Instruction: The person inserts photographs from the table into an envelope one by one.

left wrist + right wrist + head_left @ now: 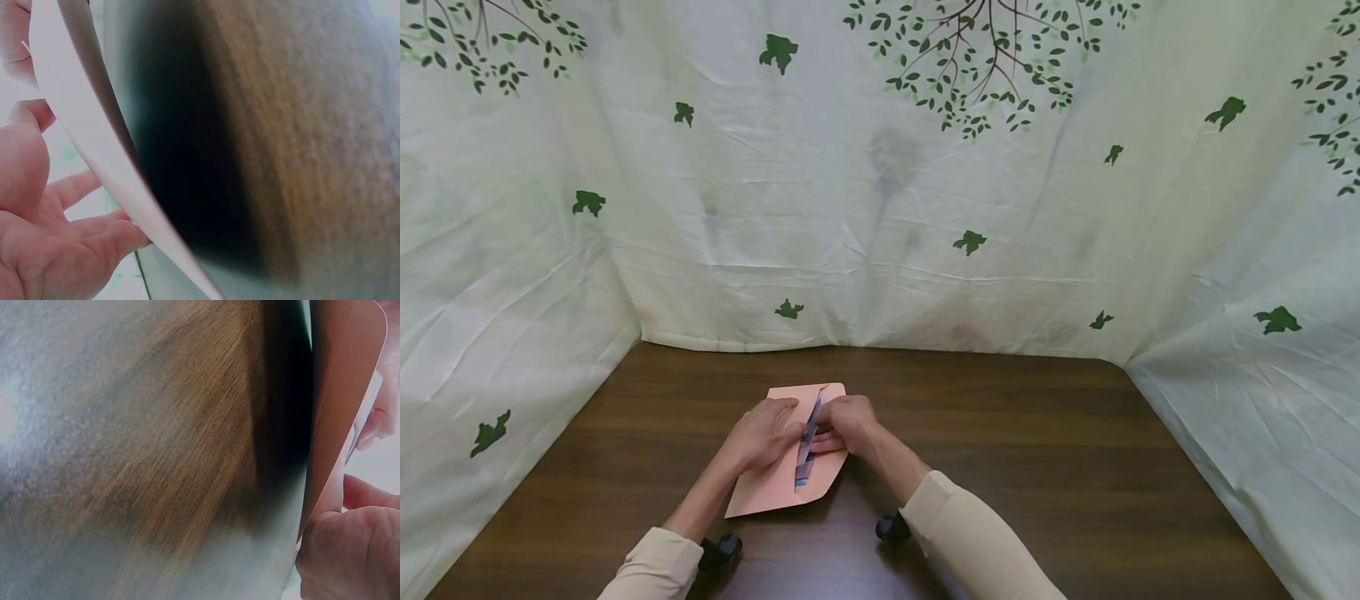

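Observation:
A pink paper envelope (763,492) is held at a slant over the table, its pointed flap (829,482) spread out to the right. Bluish printed paper (803,472) shows in the long opening between body and flap. My left hand (766,435) grips the envelope body, with the thumb by the opening. From the right, my right hand (850,423) reaches across the flap and pinches the bluish paper at the opening; its fingertips are partly hidden. In the right wrist view, the flap (344,375) stands in front of part of that hand.
The dark brown wooden table (1015,467) carries the envelope's shadow. Black wrist devices (722,552) sit under both forearms. A white curtain (880,233) printed with green leaves surrounds the table at the back and sides.

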Tool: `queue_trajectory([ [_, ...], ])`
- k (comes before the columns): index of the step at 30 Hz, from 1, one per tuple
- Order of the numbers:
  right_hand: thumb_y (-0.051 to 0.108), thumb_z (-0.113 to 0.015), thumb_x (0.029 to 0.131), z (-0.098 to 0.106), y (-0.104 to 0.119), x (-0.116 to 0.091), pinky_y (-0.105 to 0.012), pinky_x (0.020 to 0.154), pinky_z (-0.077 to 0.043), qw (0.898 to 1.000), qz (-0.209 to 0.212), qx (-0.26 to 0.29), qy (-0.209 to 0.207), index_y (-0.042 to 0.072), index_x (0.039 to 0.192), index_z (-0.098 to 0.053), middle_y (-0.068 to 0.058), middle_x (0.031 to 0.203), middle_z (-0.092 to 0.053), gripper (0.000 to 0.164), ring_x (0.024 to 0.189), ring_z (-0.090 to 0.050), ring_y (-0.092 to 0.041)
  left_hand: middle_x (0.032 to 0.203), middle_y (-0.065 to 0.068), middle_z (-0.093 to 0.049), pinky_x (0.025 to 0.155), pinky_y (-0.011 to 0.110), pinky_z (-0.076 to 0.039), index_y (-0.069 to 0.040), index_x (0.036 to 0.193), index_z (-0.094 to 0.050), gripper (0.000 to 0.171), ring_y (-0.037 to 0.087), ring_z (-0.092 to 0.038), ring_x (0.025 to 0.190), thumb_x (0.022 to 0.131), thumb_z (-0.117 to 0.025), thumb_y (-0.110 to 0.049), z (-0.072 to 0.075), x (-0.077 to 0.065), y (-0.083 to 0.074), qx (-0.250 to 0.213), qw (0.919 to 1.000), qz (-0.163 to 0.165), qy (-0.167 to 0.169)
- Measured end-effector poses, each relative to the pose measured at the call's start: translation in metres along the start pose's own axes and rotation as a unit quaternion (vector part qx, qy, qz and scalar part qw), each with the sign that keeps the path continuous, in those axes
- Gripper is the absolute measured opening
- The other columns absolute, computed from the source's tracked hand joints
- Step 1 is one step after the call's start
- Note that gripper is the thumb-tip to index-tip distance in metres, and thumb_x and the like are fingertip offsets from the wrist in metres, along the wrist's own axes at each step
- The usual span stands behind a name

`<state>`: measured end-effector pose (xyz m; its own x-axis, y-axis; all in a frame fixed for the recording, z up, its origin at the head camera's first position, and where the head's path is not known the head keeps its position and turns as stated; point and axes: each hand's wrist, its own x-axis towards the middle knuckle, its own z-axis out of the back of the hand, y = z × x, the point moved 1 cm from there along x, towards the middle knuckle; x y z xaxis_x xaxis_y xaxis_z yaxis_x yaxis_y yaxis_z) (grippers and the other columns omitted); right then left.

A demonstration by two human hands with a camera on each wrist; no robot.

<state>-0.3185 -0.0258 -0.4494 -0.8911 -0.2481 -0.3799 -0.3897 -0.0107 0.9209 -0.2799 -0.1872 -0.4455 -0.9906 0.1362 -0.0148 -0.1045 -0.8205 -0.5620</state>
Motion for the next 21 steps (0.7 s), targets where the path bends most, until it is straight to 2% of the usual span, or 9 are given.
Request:
queue_trajectory([
  [6, -0.001, -0.061, 0.09, 0.003, 0.001, -0.004, -0.039, 0.06, -0.062, 1.0, 0.002, -0.012, 0.009, -0.003, 0.097, -0.068, -0.014, 0.075, -0.071, 0.01, 0.058, -0.071, -0.02, 0.147, 0.028, -0.05, 0.11, 0.064, -0.036, 0.002, 0.144, -0.052, 0.055, 0.049, -0.042, 0.14, 0.097, -0.056, -0.028, -0.001, -0.002, 0.001, 0.001, 1.0, -0.001, -0.004],
  [10, 0.002, -0.061, 0.093, 0.009, 0.006, -0.009, -0.039, 0.062, -0.062, 0.999, 0.004, -0.027, 0.02, -0.005, 0.103, -0.066, -0.015, 0.079, -0.071, 0.013, 0.059, -0.071, -0.019, 0.148, 0.028, -0.05, 0.11, 0.064, -0.036, 0.001, 0.144, -0.052, 0.056, 0.049, -0.042, 0.14, 0.097, -0.056, -0.028, -0.001, -0.001, 0.001, 0.004, 1.0, -0.001, -0.002],
  [21, 0.003, -0.062, 0.094, 0.046, 0.013, -0.021, -0.042, 0.065, -0.062, 0.998, 0.024, -0.063, 0.018, -0.008, 0.105, -0.065, -0.015, 0.084, -0.067, 0.016, 0.064, -0.067, -0.02, 0.146, 0.028, -0.051, 0.11, 0.063, -0.037, 0.002, 0.144, -0.052, 0.056, 0.049, -0.044, 0.138, 0.097, -0.057, -0.029, -0.001, 0.0, 0.001, 0.016, 0.9998, -0.014, -0.003],
])
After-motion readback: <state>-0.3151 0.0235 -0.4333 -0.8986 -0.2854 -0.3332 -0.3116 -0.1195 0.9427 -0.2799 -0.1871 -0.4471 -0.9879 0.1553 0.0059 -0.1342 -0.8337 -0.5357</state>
